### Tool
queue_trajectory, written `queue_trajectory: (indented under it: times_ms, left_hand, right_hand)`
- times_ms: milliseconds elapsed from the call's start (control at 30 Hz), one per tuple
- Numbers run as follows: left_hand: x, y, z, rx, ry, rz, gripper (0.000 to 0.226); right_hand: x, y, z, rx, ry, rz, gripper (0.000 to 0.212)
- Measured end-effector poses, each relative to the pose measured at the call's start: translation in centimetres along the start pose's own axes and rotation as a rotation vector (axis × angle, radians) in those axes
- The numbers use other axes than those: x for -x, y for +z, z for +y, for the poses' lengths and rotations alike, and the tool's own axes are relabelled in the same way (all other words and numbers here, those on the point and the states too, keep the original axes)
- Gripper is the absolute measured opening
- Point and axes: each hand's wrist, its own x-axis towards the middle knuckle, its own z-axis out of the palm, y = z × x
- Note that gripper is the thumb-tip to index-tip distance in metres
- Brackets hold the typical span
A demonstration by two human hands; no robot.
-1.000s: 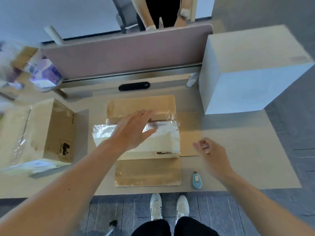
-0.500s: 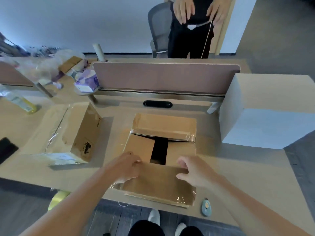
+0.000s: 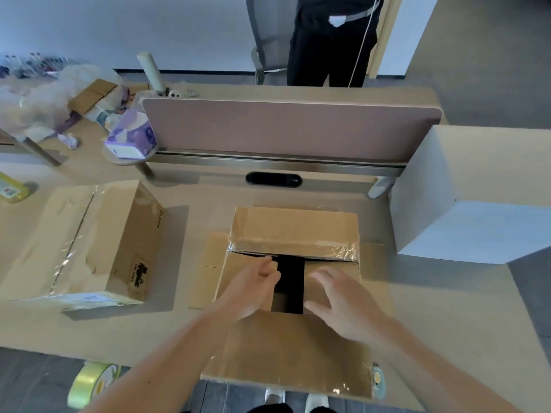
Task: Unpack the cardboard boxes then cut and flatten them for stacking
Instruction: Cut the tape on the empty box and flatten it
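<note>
Two grips released — left hand (image 3: 253,287), right hand (image 3: 340,305) over box (image 3: 295,228) flaps | gap between

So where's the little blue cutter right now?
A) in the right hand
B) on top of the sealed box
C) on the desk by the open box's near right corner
C: the blue cutter lies on the desk, at the right corner of the near flap of the open box.

Opened brown box (image 3: 293,234), flaps spread; taped box (image 3: 89,245) lies left.
</note>
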Motion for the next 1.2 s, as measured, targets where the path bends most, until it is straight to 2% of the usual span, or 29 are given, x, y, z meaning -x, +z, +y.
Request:
queue_trajectory:
  times_ms: [100, 200, 300, 433, 500, 567, 600, 733, 800, 867, 933, 1033, 1200]
  left_hand:
    - [-1.0, 0.4, 0.4, 0.471, -0.161, -0.042, 0.062]
    - [-1.8, 0.1, 0.3, 0.814, -0.269, -0.079, 0.057]
    - [-2.2, -0.5, 1.2, 0.892, -0.254, -0.147, 0.038]
    - [-3.4, -1.7, 2.4, 0.927, -0.237, -0.137, 0.033]
    - [-3.5, -2.2, 3.1, 0.815, -0.149, -0.114, 0.023]
    - [-3.4, -2.4, 3.6, 0.554, 0.007, -0.043, 0.009]
    - [-3.3, -2.5, 3.7, 0.395, 0.103, 0.008, 0.009]
    - [-4.2, -3.5, 3.7, -0.216, 0.506, 0.190, 0.022]
    - [-5.9, -4.5, 4.1, -0.366, 0.665, 0.219, 0.035]
    - [-8.3, -5.8, 4.5, -0.438, 0.748, 0.264, 0.045]
    - [-10.8, -7.0, 4.8, -0.494, 0.716, 0.308, 0.054]
    - [-13.9, -8.3, 4.8, -0.541, 0.540, 0.311, 0.059]
    - [-16.5, -8.3, 3.3, -0.752, 0.419, 0.133, 0.057]
  right_hand:
    - [-1.4, 0.8, -0.6, -0.055, 0.090, -0.083, 0.073]
    - [-2.0, 1.4, -0.3, -0.187, 0.207, -0.041, 0.077]
    - [-2.4, 1.5, 0.0, -0.346, 0.267, 0.094, 0.071]
    - [-2.9, 1.1, 0.2, -0.426, 0.292, 0.321, 0.044]
    - [-3.2, 0.7, 0.0, -0.434, 0.285, 0.393, 0.037]
    - [-3.5, 0.2, -0.2, -0.417, 0.240, 0.439, 0.037]
    - [-3.6, 0.0, -0.3, -0.407, 0.214, 0.463, 0.037]
    - [-4.5, -1.8, -0.4, -0.383, 0.100, 0.522, 0.043]
    - [-5.6, -3.1, 0.0, -0.348, 0.052, 0.525, 0.048]
    - [-7.4, -4.2, 0.7, -0.270, 0.029, 0.507, 0.051]
    - [-9.5, -5.5, 1.4, -0.177, 0.044, 0.445, 0.058]
    - [-12.4, -7.2, 2.6, -0.058, 0.120, 0.282, 0.068]
    - [-14.1, -7.1, 3.5, 0.094, 0.214, -0.009, 0.081]
